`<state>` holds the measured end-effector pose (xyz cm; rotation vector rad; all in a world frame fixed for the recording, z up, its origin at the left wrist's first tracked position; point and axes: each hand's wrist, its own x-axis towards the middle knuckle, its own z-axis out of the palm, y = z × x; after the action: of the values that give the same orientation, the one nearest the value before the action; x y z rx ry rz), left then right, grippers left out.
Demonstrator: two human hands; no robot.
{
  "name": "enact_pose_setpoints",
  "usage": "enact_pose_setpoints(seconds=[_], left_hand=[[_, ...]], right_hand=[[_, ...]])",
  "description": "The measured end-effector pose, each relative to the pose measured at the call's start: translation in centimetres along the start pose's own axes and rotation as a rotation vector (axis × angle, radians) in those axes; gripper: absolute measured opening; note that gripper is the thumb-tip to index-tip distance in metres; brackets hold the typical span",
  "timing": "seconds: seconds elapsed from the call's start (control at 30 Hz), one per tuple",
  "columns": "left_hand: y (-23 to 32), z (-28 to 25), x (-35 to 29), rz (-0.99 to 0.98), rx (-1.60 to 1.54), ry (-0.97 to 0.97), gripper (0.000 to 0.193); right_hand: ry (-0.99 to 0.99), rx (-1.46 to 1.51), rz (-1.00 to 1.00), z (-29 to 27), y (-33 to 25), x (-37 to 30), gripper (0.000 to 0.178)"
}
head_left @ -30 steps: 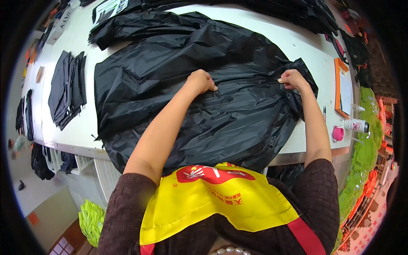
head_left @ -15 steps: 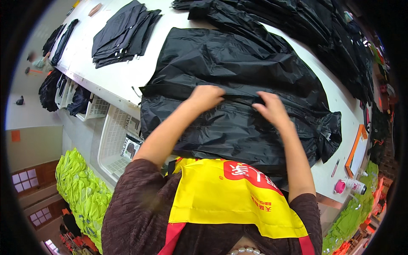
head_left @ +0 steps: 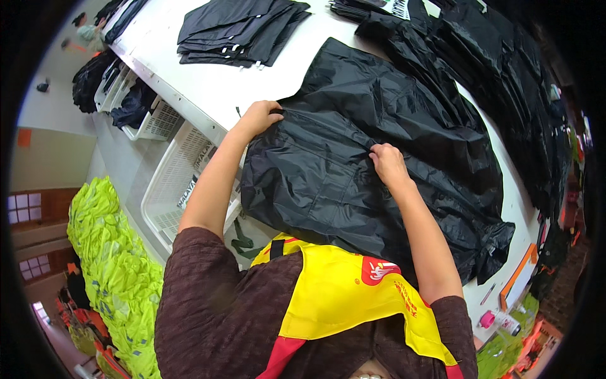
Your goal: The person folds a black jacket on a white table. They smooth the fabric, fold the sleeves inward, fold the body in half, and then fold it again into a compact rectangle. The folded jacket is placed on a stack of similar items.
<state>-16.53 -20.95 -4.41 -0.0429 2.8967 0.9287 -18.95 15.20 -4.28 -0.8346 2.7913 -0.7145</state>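
A black, shiny jacket [head_left: 315, 183] lies spread on the white table [head_left: 196, 82], its surface wrinkled and its near side reaching the yellow apron I wear. A long flap or front seam runs across it from left to right. At the left end of that seam, my left hand [head_left: 260, 118] is closed on the jacket's edge, thumb and fingers together. My right hand [head_left: 388, 162] pinches the same seam near the middle of the jacket. The fabric between both hands lies fairly straight.
Folded black garments [head_left: 240, 31] are stacked at the far left of the table. More black garments [head_left: 499, 82] are heaped along the far right. White baskets [head_left: 158, 202] stand left, beside a yellow-green pile [head_left: 113, 271]. A pink-capped bottle [head_left: 505, 323] and orange-framed board [head_left: 519, 278] lie right.
My left hand has moved left and away to the jacket's edge, and the right hand has closed on the seam. They are farther apart now. The whole view has turned somewhat.
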Motion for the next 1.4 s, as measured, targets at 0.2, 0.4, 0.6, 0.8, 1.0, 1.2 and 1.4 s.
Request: enact_pose_setpoints(seconds=[0.2,0.4,0.6,0.8,1.0,1.2,1.4], left_hand=[[-0.2,-0.7,0.3,-0.226,-0.111,-0.055,0.034],[-1.2,-1.4,1.0,-0.382,-0.251,-0.106,0.028],[-1.7,-1.5,1.9,-0.491,-0.295,-0.109,0.021],[-0.9,-1.9,2.1,-0.607,-0.222,-0.141,0.021],[-1.8,-2.2,2.9,-0.673,-0.304,-0.233,0.025],[-3.7,-0.8,3.0,-0.514,-0.198,-0.143,0.032],[2.3,3.4,-3.3,-0.066,0.132,0.543,0.039]], right_hand=[[-0.156,-0.045,0.258,-2.1,-1.8,0.6,0.016],[-0.312,0.031,0.394,-3.2,-1.9,2.5,0.02],[-0.4,0.167,0.414,-3.2,-0.3,3.4,0.021],[-0.438,0.22,0.445,-3.4,-0.2,3.9,0.02],[-0.505,0.176,0.455,-3.3,0.3,4.6,0.019],[0.144,0.266,-0.017,-1.7,3.0,-4.2,0.029],[0.847,-0.183,0.548,-12.8,9.0,-24.6,0.032]])
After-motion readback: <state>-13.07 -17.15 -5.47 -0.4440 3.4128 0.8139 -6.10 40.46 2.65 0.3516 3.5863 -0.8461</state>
